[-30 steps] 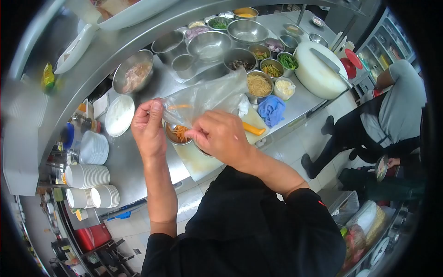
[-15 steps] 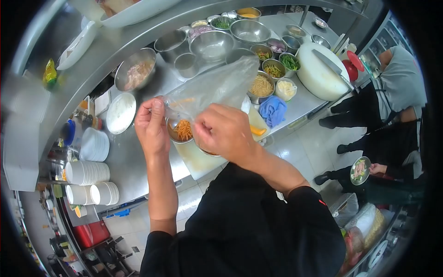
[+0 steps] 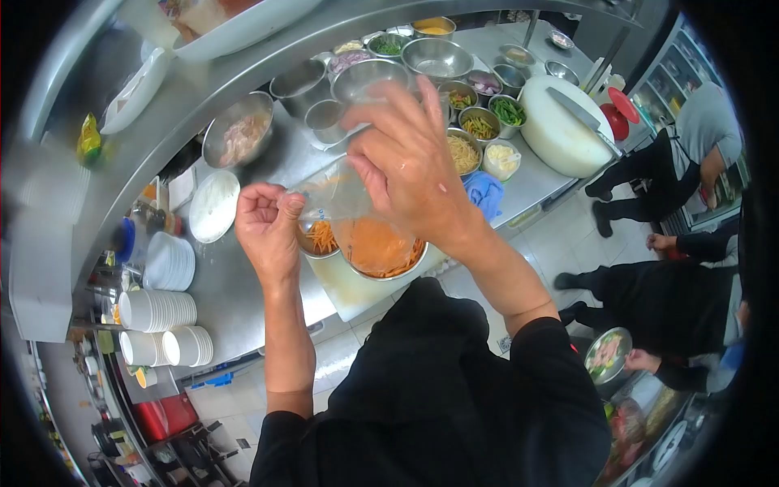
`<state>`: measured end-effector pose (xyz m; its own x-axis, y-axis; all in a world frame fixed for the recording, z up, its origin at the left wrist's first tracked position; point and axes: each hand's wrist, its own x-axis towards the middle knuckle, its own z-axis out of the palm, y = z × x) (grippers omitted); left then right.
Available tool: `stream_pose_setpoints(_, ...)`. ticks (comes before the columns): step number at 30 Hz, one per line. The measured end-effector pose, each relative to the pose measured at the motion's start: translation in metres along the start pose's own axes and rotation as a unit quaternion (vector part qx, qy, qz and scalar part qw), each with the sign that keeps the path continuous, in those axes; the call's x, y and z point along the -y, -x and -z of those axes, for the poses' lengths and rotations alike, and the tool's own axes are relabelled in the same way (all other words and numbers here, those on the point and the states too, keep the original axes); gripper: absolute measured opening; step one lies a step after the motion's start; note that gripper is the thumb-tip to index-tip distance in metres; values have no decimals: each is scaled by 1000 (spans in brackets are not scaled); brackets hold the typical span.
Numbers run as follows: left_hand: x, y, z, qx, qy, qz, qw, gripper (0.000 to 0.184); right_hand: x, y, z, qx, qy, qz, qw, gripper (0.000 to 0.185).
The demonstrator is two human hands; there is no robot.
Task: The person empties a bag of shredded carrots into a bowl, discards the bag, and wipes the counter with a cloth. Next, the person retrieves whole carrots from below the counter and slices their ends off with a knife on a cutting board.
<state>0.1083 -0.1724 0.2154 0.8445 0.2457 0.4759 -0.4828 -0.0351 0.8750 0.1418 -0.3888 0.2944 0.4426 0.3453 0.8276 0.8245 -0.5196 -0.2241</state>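
Head camera: one view, from the person's head, looking forward and down.
Left hand (image 3: 269, 235) and right hand (image 3: 410, 170): near the camera, seen from above, around the middle.
Black shirt (image 3: 438, 398): very near, at the bottom, seen from the top.
Counter (image 3: 235, 284): a bit farther, slanting across.
Shelf (image 3: 187, 105): bends over the top left in the very wide, round view.
Floor (image 3: 527, 260) and other people (image 3: 673, 292): farther off, to the right.

Illumination bright; glare on floor (image 3: 333, 361) at 7 o'clock. Right hand (image 3: 410, 174) motion-blurred towards 12 o'clock. Fisheye curvature; corners black.
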Motion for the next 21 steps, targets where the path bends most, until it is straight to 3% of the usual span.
stream_pose_setpoints(1, -4, 1, -3, -2, -2, 2, 1000, 38, 2, -1, -1, -10, -7, 10, 1000, 10)
stream_pose_setpoints(3, -15, -7, -16, -33, 155, -17, 987, 55, -5, 0, -8, 0, -10, 15, 1000, 10)
stream_pose_setpoints(4, -22, -13, -17, -32, 155, -18, 987, 55, -9, 1, -11, 11, -10, 21, 1000, 10)
stream_pose_setpoints(6, -30, -20, -13, 41, 281, 194, 939, 50, -10, 1, -13, 3, -15, 21, 1000, 10)
stream_pose_setpoints(7, -27, -22, -8, 39, 281, 193, 939, 50, -9, 2, -16, -7, -22, 18, 1000, 10)
stream_pose_setpoints(10, -17, -25, -1, 232, 54, 174, 956, 27, -11, 3, -30, -53, -27, 36, 998, 10)
stream_pose_setpoints(14, -4, -33, -1, 265, 80, 194, 941, 21, 2, 12, -34, -119, 27, -12, 992, 17)
stream_pose_setpoints(16, -3, -31, -8, 197, 118, 176, 957, 16, 5, 26, -40, -279, -7, -55, 959, 21)
stream_pose_setpoints(17, -7, -29, -14, 199, 118, 176, 957, 16, 12, 36, -39, -280, -5, -56, 958, 21)
stream_pose_setpoints(19, -23, -23, -28, 129, 86, 216, 964, 13, 24, 56, -37, -70, -110, -217, 967, 17)
stream_pose_setpoints(21, -20, -18, -28, 174, 56, 218, 959, 12, 22, 64, -50, -76, -123, -200, 969, 15)
